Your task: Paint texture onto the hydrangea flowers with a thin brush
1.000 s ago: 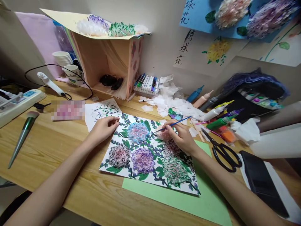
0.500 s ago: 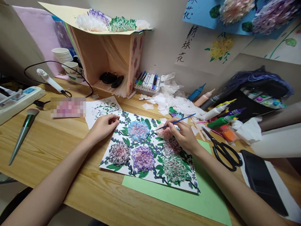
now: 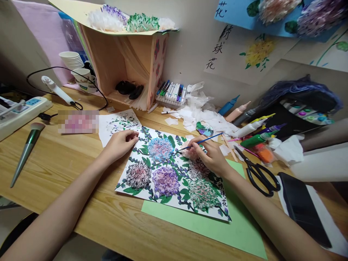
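Green paper sheet [image 3: 217, 232]: nearest, on wooden desk [image 3: 54, 163], under the flower painting [image 3: 168, 174]. Left hand [image 3: 119, 144]: fingers curled loosely, pressing the painting's upper-left edge, grasping nothing. Right hand [image 3: 212, 156]: pinching a thin blue paintbrush [image 3: 201, 141], tip at the painting's upper middle. Black scissors [image 3: 258, 170]: right. Marker set [image 3: 172, 94]: by wall.

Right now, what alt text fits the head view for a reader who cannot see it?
The right hand holds a thin blue paintbrush with its tip on a flower painting, while the left hand presses on the sheet's upper left corner. It lies on a wooden desk, partly over green paper, black scissors to its right.
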Demonstrator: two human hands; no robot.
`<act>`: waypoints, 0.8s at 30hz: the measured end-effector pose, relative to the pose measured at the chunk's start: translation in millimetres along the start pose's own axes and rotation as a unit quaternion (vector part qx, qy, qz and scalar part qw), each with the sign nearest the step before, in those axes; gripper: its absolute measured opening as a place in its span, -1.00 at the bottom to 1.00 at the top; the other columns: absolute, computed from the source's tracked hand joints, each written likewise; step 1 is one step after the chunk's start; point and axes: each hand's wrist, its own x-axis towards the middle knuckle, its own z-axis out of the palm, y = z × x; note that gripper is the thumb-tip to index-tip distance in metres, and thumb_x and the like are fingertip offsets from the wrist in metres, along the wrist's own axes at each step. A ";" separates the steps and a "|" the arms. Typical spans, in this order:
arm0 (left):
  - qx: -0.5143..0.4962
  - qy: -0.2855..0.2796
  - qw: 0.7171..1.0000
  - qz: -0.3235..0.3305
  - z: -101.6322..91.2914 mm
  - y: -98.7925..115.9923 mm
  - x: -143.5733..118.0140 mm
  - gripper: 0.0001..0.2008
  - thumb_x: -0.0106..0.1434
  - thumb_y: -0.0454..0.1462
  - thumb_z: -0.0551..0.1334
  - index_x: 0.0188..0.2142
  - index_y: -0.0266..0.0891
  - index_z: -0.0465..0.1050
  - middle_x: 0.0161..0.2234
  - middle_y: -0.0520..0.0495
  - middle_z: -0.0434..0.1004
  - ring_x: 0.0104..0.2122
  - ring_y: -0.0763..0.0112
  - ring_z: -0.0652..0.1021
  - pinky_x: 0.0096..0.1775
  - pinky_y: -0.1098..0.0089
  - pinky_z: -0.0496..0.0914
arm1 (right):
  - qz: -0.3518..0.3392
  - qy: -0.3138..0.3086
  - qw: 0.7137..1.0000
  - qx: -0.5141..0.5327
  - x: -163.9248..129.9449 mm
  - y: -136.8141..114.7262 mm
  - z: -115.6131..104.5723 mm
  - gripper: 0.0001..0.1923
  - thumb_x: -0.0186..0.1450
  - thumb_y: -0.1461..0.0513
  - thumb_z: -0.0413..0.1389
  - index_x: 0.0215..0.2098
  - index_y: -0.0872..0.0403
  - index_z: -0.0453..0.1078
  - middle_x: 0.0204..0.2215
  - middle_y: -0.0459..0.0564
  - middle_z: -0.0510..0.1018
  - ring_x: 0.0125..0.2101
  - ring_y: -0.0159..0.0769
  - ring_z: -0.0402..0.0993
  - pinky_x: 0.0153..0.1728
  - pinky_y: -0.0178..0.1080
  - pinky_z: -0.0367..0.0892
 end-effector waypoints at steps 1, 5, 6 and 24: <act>0.000 0.000 1.000 0.000 -0.1 0.3 -0.2 -0.60 0.14 -0.07 0.15 -0.14 -0.27 0.50 -0.31 -0.08 0.57 -0.32 0.30 0.52 -0.26 0.37 0.34 | 0.001 0.002 1.000 -0.003 0.0 -0.2 -0.4 -0.83 0.36 0.25 -0.08 -0.30 0.05 0.35 -0.35 -0.05 0.51 -0.29 -0.33 0.45 -0.24 -0.29 0.29; 0.006 0.002 1.000 0.001 -1.0 0.9 -0.8 -0.60 0.14 -0.07 0.15 -0.14 -0.28 0.50 -0.31 -0.08 0.57 -0.30 0.29 0.52 -0.25 0.37 0.34 | 0.004 0.014 1.000 0.005 0.1 -1.4 -1.7 -0.82 0.36 0.24 -0.08 -0.29 0.04 0.35 -0.34 -0.05 0.51 -0.27 -0.33 0.45 -0.22 -0.29 0.29; 0.006 0.003 1.000 0.001 -1.1 0.8 -0.8 -0.60 0.14 -0.07 0.15 -0.14 -0.27 0.50 -0.31 -0.08 0.57 -0.30 0.29 0.52 -0.24 0.37 0.34 | 0.002 0.011 1.000 0.007 0.1 -1.7 -1.7 -0.82 0.36 0.24 -0.08 -0.29 0.04 0.35 -0.34 -0.05 0.51 -0.27 -0.33 0.45 -0.21 -0.29 0.29; 0.006 -0.004 1.000 0.001 -1.0 -0.3 0.2 -0.59 0.14 -0.07 0.14 -0.14 -0.27 0.49 -0.31 -0.08 0.57 -0.32 0.31 0.51 -0.25 0.38 0.34 | 0.023 0.032 0.999 0.013 1.7 -5.4 -9.5 -0.78 0.36 0.20 -0.10 -0.31 0.03 0.36 -0.33 -0.02 0.52 -0.27 -0.27 0.46 -0.20 -0.21 0.29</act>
